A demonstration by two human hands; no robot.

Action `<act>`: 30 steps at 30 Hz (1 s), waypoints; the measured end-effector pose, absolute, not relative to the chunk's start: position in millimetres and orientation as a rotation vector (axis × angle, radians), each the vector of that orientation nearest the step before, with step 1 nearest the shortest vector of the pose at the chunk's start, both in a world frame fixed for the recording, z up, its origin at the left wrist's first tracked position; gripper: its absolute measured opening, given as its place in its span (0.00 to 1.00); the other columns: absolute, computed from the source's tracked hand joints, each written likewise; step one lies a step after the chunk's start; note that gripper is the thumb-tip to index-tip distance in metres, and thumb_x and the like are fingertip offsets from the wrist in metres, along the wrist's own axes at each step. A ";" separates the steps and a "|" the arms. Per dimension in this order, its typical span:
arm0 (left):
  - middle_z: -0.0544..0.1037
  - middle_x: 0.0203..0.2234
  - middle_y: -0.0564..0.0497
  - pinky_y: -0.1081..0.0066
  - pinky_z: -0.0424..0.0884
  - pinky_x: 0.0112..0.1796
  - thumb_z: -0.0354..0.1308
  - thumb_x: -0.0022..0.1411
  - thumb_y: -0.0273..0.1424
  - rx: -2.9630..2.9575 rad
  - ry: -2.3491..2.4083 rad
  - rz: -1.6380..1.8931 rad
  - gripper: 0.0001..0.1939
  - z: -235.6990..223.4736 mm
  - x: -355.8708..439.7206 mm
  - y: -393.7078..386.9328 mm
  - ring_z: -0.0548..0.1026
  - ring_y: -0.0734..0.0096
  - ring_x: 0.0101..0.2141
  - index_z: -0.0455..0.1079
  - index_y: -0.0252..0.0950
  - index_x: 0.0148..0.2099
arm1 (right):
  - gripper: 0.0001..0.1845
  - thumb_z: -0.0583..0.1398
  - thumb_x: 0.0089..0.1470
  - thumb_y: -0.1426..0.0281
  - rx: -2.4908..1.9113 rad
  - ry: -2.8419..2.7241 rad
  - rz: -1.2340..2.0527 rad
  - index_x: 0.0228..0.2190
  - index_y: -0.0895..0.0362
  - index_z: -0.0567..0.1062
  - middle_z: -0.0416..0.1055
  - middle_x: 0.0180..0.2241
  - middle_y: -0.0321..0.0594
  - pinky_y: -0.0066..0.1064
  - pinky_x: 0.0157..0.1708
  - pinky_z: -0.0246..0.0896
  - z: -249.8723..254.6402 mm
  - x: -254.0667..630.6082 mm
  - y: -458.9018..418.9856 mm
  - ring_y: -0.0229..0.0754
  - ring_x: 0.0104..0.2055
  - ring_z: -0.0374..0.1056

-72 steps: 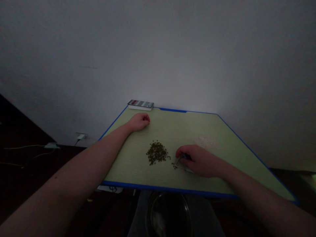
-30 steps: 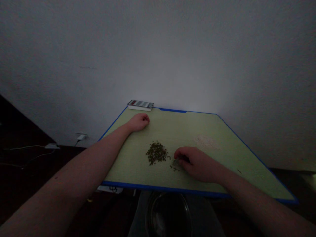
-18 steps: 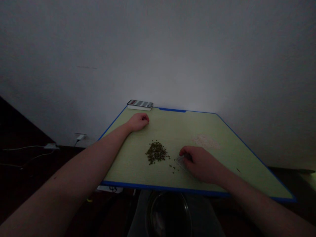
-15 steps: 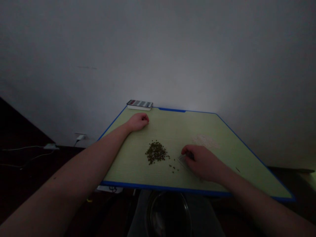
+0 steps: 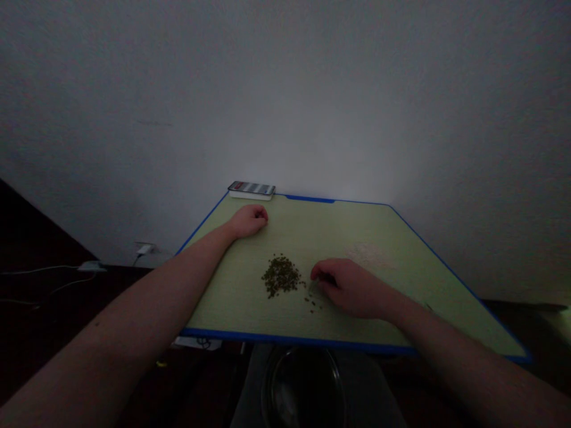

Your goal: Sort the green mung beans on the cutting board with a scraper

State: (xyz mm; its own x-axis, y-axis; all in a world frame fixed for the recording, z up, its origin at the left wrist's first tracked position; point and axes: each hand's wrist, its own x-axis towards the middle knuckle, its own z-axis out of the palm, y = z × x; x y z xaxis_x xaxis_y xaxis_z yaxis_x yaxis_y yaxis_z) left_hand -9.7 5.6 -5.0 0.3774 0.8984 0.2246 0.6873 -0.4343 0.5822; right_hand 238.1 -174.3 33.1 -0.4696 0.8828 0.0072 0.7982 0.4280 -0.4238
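My left hand (image 5: 248, 221) lies curled on the far left part of a pale green board (image 5: 357, 238), holding nothing I can see. A pile of dark green mung beans (image 5: 281, 277) sits mid-board. My right hand (image 5: 343, 290) rests just right of the pile, its fingers closed on a small pale flat implement (image 5: 314, 288), partly hidden and too dim to identify exactly. A few stray beans (image 5: 313, 304) lie beneath its fingertips.
A faint patch of pale grains or powder (image 5: 371, 254) lies on the board, right of the right hand. A striped box (image 5: 251, 189) stands at the far edge. A glass bowl (image 5: 303, 386) sits below the near edge. Cables (image 5: 49, 270) run along the dark floor at left.
My right hand has slid left toward the bean pile, carrying the pale implement. My left hand stays in place.
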 end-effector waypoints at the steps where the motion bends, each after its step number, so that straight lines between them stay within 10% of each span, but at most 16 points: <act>1: 0.68 0.21 0.53 0.72 0.60 0.26 0.50 0.45 0.30 2.249 1.373 0.733 0.07 -5.6 -9.9 6.2 0.64 0.75 0.24 0.67 0.34 0.28 | 0.14 0.52 0.47 0.77 -1.475 -2.444 0.521 0.34 0.57 0.74 0.73 0.32 0.41 0.28 0.31 0.55 33.1 236.1 -174.9 0.38 0.30 0.65; 18: 0.69 0.21 0.53 0.73 0.61 0.25 0.51 0.45 0.30 2.239 1.374 0.738 0.08 -4.9 -9.5 5.9 0.65 0.74 0.24 0.68 0.34 0.29 | 0.14 0.52 0.46 0.76 -1.912 -2.227 0.232 0.34 0.59 0.74 0.73 0.29 0.43 0.29 0.29 0.55 32.2 281.3 -142.3 0.40 0.30 0.66; 30: 0.69 0.21 0.53 0.72 0.61 0.26 0.51 0.45 0.30 2.268 1.383 0.736 0.08 -4.8 -9.6 5.7 0.65 0.74 0.24 0.68 0.34 0.28 | 0.12 0.54 0.47 0.76 -1.412 -2.512 0.558 0.34 0.57 0.74 0.72 0.28 0.39 0.27 0.29 0.54 34.5 240.9 -150.1 0.36 0.28 0.63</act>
State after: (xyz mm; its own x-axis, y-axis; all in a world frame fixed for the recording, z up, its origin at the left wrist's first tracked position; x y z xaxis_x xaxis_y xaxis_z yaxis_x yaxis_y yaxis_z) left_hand -9.6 5.7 -4.8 0.3773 0.8957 0.2351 0.6952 -0.4417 0.5671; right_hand 240.9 -150.1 34.5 -0.5208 0.8536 -0.0061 0.7759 0.4704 -0.4205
